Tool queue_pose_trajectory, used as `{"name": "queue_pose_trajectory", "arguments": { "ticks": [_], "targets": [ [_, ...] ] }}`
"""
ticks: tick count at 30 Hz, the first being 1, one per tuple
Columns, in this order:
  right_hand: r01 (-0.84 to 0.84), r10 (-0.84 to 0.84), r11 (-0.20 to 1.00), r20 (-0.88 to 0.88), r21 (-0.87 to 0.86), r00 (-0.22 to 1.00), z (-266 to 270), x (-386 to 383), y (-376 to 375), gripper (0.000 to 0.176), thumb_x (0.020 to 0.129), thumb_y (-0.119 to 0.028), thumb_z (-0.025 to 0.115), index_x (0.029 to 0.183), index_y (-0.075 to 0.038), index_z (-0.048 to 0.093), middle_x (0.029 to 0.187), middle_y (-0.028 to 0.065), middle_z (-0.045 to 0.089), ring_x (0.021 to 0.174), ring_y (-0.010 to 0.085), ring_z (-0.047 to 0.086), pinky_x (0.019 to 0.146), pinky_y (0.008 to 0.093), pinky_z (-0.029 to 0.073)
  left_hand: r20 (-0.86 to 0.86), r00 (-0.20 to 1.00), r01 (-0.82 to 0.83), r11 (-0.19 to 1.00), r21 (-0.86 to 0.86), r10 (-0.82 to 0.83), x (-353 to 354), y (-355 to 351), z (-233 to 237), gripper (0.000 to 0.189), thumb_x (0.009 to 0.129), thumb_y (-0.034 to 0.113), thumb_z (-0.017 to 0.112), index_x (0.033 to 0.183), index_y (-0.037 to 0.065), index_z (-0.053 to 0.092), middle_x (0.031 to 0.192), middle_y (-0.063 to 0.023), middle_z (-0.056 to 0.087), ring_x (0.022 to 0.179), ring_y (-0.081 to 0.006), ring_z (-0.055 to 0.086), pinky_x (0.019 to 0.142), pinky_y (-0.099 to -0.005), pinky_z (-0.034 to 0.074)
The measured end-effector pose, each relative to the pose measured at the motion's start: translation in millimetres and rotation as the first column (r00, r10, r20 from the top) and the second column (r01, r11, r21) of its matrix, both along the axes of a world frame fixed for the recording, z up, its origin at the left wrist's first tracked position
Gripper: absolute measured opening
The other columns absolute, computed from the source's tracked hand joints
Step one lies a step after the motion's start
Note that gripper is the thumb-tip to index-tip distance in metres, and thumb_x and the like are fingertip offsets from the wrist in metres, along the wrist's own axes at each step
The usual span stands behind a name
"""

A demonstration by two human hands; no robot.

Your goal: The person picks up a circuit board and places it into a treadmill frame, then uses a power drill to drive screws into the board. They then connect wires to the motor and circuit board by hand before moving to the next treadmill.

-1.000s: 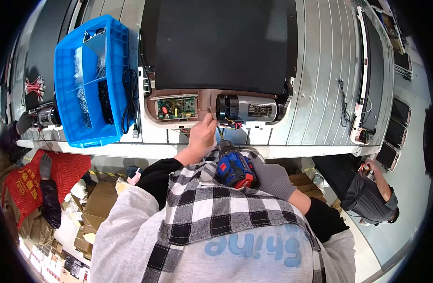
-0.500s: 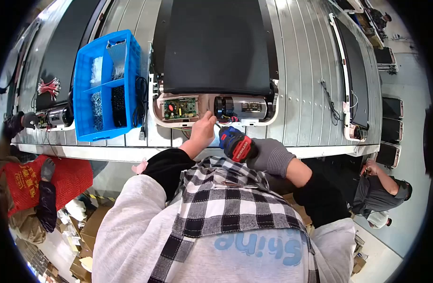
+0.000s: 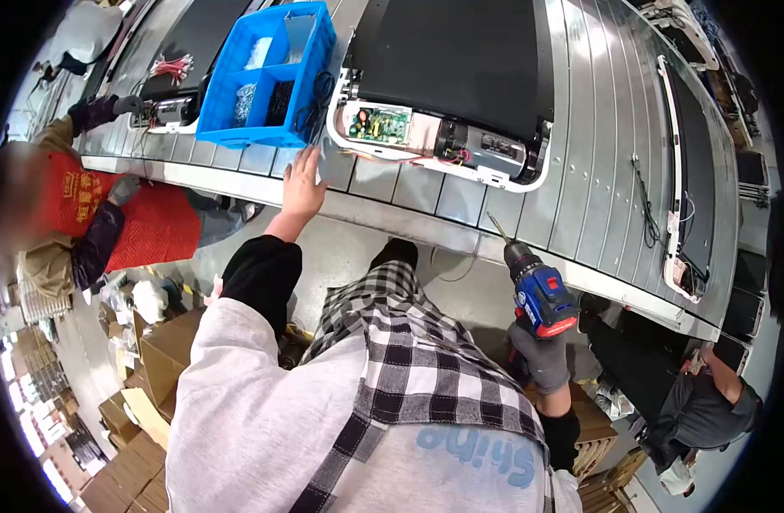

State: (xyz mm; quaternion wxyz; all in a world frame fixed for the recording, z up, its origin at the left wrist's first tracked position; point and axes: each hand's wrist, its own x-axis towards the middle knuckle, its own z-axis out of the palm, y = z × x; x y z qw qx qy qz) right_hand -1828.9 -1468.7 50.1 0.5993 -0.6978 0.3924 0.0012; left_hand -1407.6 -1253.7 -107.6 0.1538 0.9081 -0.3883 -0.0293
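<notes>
My left hand point(image 3: 304, 185), bare, has its fingers apart at the table's front edge, just below the blue parts bin point(image 3: 264, 81); nothing shows in it. My right hand point(image 3: 541, 352), in a grey glove, is wrapped round a blue and red power drill point(image 3: 541, 291), its bit pointing up and left over the metal table edge. Between and beyond the hands lies a black-belted machine point(image 3: 452, 64) with a white frame. Its open end shows a green circuit board point(image 3: 380, 126) and a cylindrical motor point(image 3: 484, 152). Wires run along the frame edge near the board.
A co-worker in a red apron point(image 3: 135, 218) stands at the left beside another machine with a bundle of red and white wires point(image 3: 171, 68). Another person point(image 3: 699, 398) is at the lower right. A long machine point(image 3: 678, 171) and a black cable point(image 3: 644, 205) lie at right. Cardboard boxes point(image 3: 165, 350) stand lower left.
My left hand has left the circuit board area and moved left toward the blue bin. My right hand has drawn the drill away from the machine, down and right. The view has shifted and tilted.
</notes>
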Motion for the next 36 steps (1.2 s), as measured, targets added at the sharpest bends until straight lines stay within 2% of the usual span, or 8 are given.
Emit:
{"name": "queue_pose_trajectory", "arguments": {
  "ticks": [3, 12, 15, 20, 21, 28, 31, 36],
  "targets": [
    [0.119, -0.117, 0.969, -0.021, 0.218, 0.993, 2.3, -20.7, 31.6, 0.023, 0.074, -0.008, 0.065, 0.095, -0.003, 0.057, 0.085, 0.0034, 0.059, 0.075, 0.0121, 0.056, 0.066, 0.0296, 0.046, 0.001, 0.998, -0.059, 0.985, -0.163, 0.060, -14.9, 34.6, 8.3, 0.058, 0.074, 0.006, 0.064, 0.128, 0.003, 0.041, 0.130, -0.0216, 0.043, 0.122, -0.0384, 0.039, 0.100, -0.0428, 0.034],
    [0.177, -0.179, 0.980, 0.006, 0.094, 0.984, -4.7, -27.7, 67.6, 0.028, 0.073, -0.008, 0.067, 0.100, -0.004, 0.057, 0.081, 0.0022, 0.059, 0.076, 0.0144, 0.058, 0.067, 0.0305, 0.048, -0.048, 0.990, -0.140, 0.934, -0.329, 0.132, -23.6, 67.7, 3.6, 0.040, 0.071, -0.001, 0.063, 0.110, 0.003, 0.054, 0.118, -0.0200, 0.050, 0.109, -0.0385, 0.048, 0.091, -0.0438, 0.041],
    [0.091, -0.134, 0.968, 0.172, 0.234, 0.976, 13.4, 38.5, 63.2, 0.022, 0.073, -0.001, 0.060, 0.094, 0.000, 0.054, 0.074, 0.0069, 0.060, 0.065, 0.0152, 0.059, 0.059, 0.0278, 0.047, -0.034, 0.997, -0.080, 0.928, -0.364, 0.073, -7.6, 46.6, 40.8, 0.039, 0.070, -0.002, 0.063, 0.107, 0.004, 0.054, 0.120, -0.0177, 0.049, 0.115, -0.0383, 0.044, 0.095, -0.0440, 0.038],
    [-0.264, 0.243, 0.961, 0.203, 0.081, 0.948, -1.1, 200.4, 59.2, 0.033, 0.076, -0.005, 0.064, 0.107, -0.002, 0.051, 0.084, 0.0060, 0.059, 0.069, 0.0155, 0.061, 0.063, 0.0298, 0.050, 0.083, 0.993, -0.050, 0.937, -0.346, 0.084, 73.3, 65.8, 51.6, 0.038, 0.074, 0.003, 0.061, 0.111, 0.005, 0.053, 0.124, -0.0172, 0.047, 0.121, -0.0383, 0.040, 0.099, -0.0479, 0.033],
    [-0.192, 0.124, 0.927, 0.222, 0.321, 0.967, 6.3, 241.2, 66.8, 0.033, 0.076, -0.005, 0.065, 0.106, -0.002, 0.052, 0.086, 0.0042, 0.058, 0.075, 0.0139, 0.059, 0.066, 0.0300, 0.050, 0.091, 0.993, -0.042, 0.944, -0.327, 0.076, 93.0, 71.9, 48.0, 0.038, 0.075, 0.004, 0.061, 0.112, 0.005, 0.053, 0.124, -0.0170, 0.046, 0.121, -0.0384, 0.039, 0.100, -0.0485, 0.032],
    [-0.155, 0.208, 0.814, -0.032, 0.560, 0.978, -12.7, 454.5, 75.6, 0.017, 0.073, -0.012, 0.063, 0.085, -0.002, 0.058, 0.064, 0.0073, 0.057, 0.053, 0.0170, 0.056, 0.051, 0.0303, 0.047, -0.015, 0.997, 0.068, 0.959, -0.275, -0.075, 164.5, 82.8, 46.6, 0.028, 0.082, 0.018, 0.058, 0.105, 0.003, 0.058, 0.099, -0.0110, 0.058, 0.099, -0.0285, 0.053, 0.100, -0.0470, 0.033],
    [-0.183, 0.223, 0.919, -0.079, 0.348, 0.971, -63.0, 483.2, 78.8, 0.015, 0.074, -0.013, 0.063, 0.082, -0.002, 0.057, 0.063, 0.0080, 0.057, 0.049, 0.0185, 0.055, 0.048, 0.0319, 0.046, -0.065, 0.996, 0.046, 0.953, -0.298, -0.068, 171.0, 81.6, 51.8, 0.023, 0.081, 0.017, 0.059, 0.101, 0.004, 0.060, 0.094, -0.0116, 0.060, 0.094, -0.0302, 0.055, 0.095, -0.0437, 0.037],
    [-0.096, 0.118, 0.903, -0.027, 0.419, 0.993, -69.7, 476.7, 68.7, 0.014, 0.076, -0.012, 0.062, 0.082, -0.002, 0.056, 0.065, 0.0066, 0.057, 0.054, 0.0168, 0.057, 0.052, 0.0305, 0.047, -0.313, 0.949, -0.054, 0.950, -0.307, -0.047, 186.2, 81.4, 50.4, 0.022, 0.080, 0.014, 0.059, 0.100, 0.004, 0.061, 0.095, -0.0130, 0.063, 0.090, -0.0310, 0.058, 0.087, -0.0414, 0.042]
  ]
}}
